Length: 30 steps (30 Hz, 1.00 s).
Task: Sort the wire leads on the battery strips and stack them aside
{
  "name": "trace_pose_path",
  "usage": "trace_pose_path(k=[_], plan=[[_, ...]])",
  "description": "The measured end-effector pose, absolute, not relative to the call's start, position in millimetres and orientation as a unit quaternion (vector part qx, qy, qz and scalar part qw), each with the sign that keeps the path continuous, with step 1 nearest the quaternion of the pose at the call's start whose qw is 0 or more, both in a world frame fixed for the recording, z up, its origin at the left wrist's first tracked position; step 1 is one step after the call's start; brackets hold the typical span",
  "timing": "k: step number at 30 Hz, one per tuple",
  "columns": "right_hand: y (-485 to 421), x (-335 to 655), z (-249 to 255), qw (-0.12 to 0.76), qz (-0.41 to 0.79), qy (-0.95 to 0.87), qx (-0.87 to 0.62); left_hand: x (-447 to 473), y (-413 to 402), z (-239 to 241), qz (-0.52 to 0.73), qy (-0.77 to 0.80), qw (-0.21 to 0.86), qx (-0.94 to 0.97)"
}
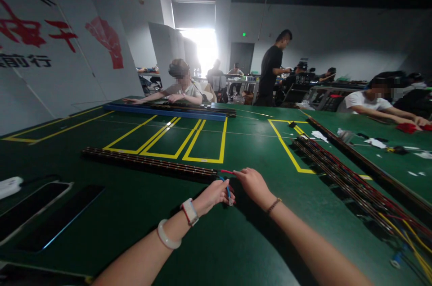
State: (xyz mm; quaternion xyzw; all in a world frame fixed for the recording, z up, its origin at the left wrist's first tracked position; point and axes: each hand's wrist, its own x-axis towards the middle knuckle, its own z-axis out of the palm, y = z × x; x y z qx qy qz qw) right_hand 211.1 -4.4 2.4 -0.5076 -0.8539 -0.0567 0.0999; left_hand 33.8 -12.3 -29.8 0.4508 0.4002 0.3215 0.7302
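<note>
A long dark strip assembly point(148, 163) with thin lengthwise lines lies across the green table, its right end by my hands. A red wire point(227, 171) and a blue wire point(228, 190) come out at that end. My left hand point(216, 196) is closed on the blue wire, which bends down past the fingers to a pale tip. My right hand point(252, 185) pinches the red wire between thumb and fingertips, just right of the strip's end. The left wrist carries a watch and a pale bangle.
Yellow tape frames point(202, 160) mark the green table point(270, 250). A bundle of dark strips with wires point(340, 178) lies at the right. Two flat dark devices point(64, 218) are at the left. Across the table, a person point(184, 85) sits behind a blue channel point(165, 112).
</note>
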Motion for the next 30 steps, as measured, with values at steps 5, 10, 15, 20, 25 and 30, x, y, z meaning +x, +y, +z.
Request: trace_pose_path(k=[5,10,15,20,25,30], plan=[[15,219,-27,0.129,-0.071,-0.875,-0.462,33,-16,-26,0.329,0.386,0.727,0.463],[22,223,-39,0.198,-0.050,-0.875,-0.439,32,-20,-13,0.325,0.389,0.748,0.429],[15,224,-36,0.240,-0.012,-0.869,-0.433,32,-19,-10,0.315,0.417,0.730,0.439],[14,224,-36,0.246,0.001,-0.860,-0.446,25,-15,-11,0.261,0.470,0.639,0.551],[2,217,-27,0.283,0.014,-0.848,-0.448,19,-8,-12,0.221,0.519,0.516,0.645],[-24,193,-17,0.284,0.020,-0.874,-0.395,24,-3,-23,0.209,0.513,0.550,0.625]])
